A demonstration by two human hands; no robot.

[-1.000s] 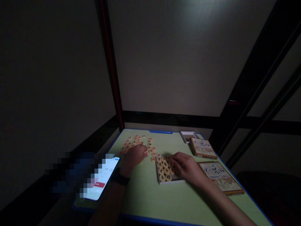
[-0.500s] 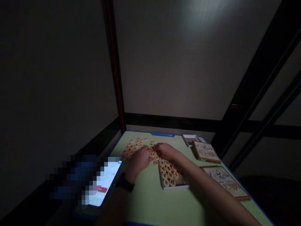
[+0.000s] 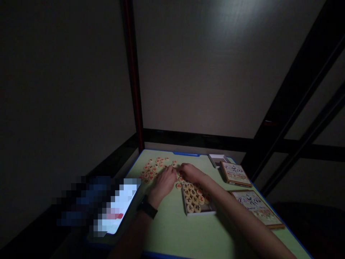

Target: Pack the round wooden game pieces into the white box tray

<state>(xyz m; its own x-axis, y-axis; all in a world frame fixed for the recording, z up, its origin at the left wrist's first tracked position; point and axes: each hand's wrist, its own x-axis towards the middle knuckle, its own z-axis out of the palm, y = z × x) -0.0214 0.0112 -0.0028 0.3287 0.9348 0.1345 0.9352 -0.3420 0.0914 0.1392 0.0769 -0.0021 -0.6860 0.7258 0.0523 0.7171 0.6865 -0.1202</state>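
My left hand (image 3: 165, 180), with a dark watch (image 3: 148, 207) on its wrist, rests over loose round xiangqi pieces (image 3: 151, 171), fingers reaching out across them. Close beside it, my right hand (image 3: 190, 172) is closed, its fingertips bent down among the pieces; what they grip, if anything, is hidden. Below the right wrist lies a shallow white-edged box tray (image 3: 201, 214), holding rows of wooden pieces (image 3: 193, 200) with black and red characters. My right forearm covers its right side. One loose red-marked piece (image 3: 178, 186) lies near the tray's upper left corner.
Two printed flat boxes (image 3: 237, 173) lie at the right of the green table (image 3: 172, 230). Behind them is a white open tray (image 3: 219, 160). A lit screen (image 3: 121, 208), partly pixelated, stands at the left edge. Dark-framed walls (image 3: 199, 90) enclose the table's back and left.
My left hand has shifted slightly to the right, its fingers now nearer my right hand. The right hand stays in about the same place. Tray and boxes have not moved.
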